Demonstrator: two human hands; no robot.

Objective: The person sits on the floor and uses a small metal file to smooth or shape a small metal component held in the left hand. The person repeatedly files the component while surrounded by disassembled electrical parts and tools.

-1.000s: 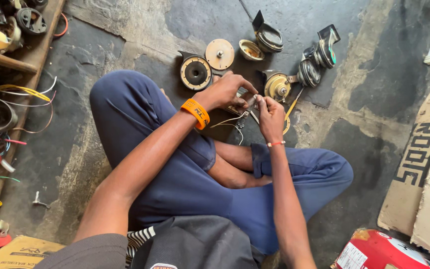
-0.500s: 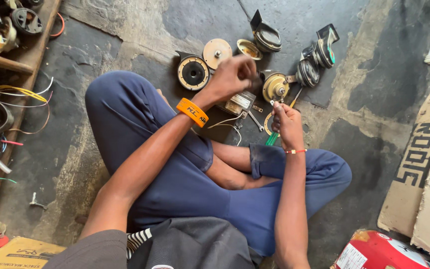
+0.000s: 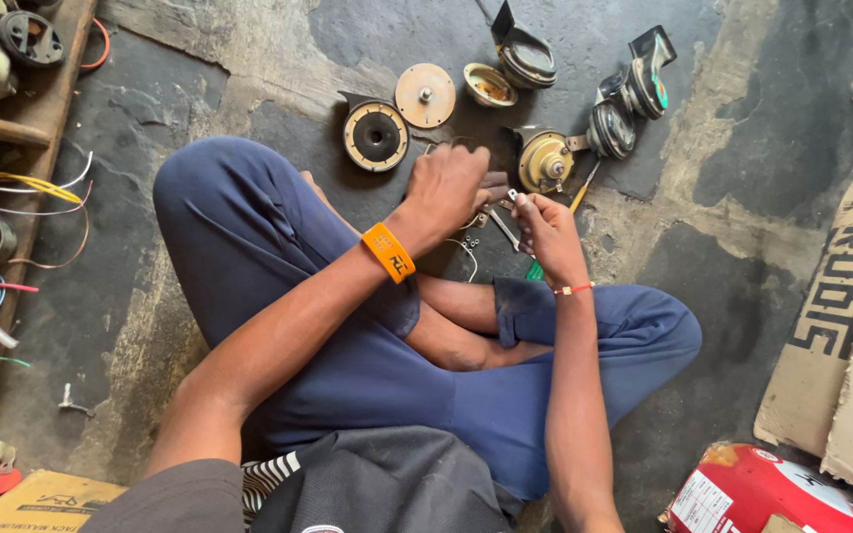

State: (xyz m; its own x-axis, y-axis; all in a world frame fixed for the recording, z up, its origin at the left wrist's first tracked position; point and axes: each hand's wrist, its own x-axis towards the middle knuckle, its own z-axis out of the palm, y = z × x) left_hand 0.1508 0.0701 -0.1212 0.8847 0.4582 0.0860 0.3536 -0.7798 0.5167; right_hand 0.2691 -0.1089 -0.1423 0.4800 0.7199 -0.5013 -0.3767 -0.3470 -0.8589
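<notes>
Centre frame, the left hand (image 3: pixel 451 186) lies knuckles-up, fingers curled on something hidden; the right hand (image 3: pixel 545 229) pinches a small metal tool (image 3: pixel 512 197).

this is looking like a small repair workshop, with the work being done on the floor. a person is sitting cross-legged on rough, stained concrete (image 3: pixel 703 158), and dismantled round horn-like metal parts (image 3: pixel 505 99) are lying spread out in front of them. a wooden shelf (image 3: pixel 12 128) at the left is holding more worn parts and loose wires (image 3: pixel 32 188). flattened cardboard (image 3: pixel 841 326) is lying at the right, beside a red canister (image 3: pixel 762 494).
</notes>
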